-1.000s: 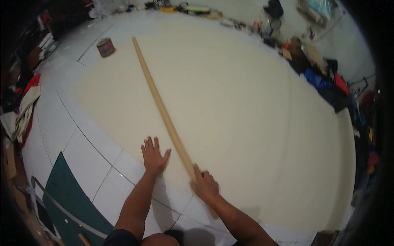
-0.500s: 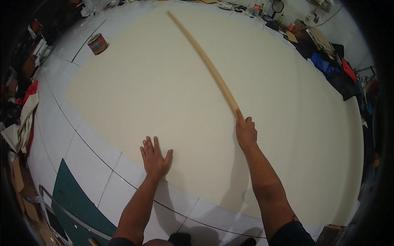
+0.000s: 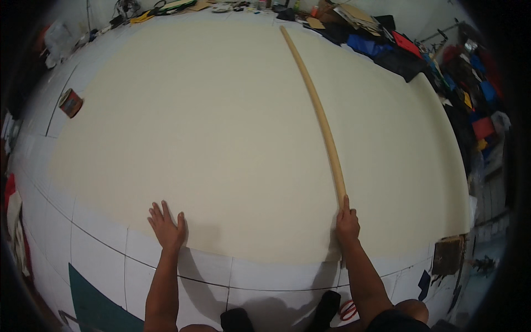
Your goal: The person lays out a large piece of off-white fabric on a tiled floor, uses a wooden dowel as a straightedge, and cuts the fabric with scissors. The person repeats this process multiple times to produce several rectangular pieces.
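I wore a short dark sleeve (image 3: 391,322) on my right arm, plain-looking where it showed. My forearms (image 3: 162,288) were bare to the wrist, my fingers (image 3: 165,211) ungloved. Dark, round-toed coverings (image 3: 237,320) wrapped both feet; socks or shoes, I couldn't tell. One bare knee (image 3: 414,311) showed.

Shows one big cream sheet (image 3: 210,122), plain and smooth, spread flat over the white tiled floor (image 3: 99,249). Fills most of the middle of the view, with long near and far edges. Seems to lift slightly along the right side, with a darker, softly curved band of shading there. Also shows one long stick (image 3: 321,116), light brown, smooth, slim and round, stretched across the sheet from near to far, right of the middle. Slants a little left toward the far tip, close to the sheet's far edge. Sits gripped near the lower end, partly hidden there
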Available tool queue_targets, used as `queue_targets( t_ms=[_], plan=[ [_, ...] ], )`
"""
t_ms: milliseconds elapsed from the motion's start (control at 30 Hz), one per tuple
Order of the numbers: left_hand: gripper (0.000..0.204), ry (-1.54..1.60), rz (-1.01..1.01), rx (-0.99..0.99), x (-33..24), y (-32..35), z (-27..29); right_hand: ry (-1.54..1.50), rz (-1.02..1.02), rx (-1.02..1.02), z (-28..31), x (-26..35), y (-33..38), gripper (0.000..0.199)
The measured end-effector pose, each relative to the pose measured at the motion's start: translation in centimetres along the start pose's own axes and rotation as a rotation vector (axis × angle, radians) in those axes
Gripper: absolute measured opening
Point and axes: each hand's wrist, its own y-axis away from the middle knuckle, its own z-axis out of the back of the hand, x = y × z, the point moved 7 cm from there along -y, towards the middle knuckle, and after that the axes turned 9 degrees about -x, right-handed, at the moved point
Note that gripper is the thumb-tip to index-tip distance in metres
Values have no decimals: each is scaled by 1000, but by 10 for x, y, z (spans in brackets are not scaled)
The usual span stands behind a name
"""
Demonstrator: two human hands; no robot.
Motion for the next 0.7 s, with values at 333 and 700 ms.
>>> queue_targets(
  t_ms=[333, 700],
  plan=[
    [79, -9, 36, -19, 3, 22, -5, -106, -140, -40, 6, -79, 31, 57],
    [81, 57, 5, -127, 0, 23, 9, -135, 284, 48, -2, 102, 6, 60]
  ],
)
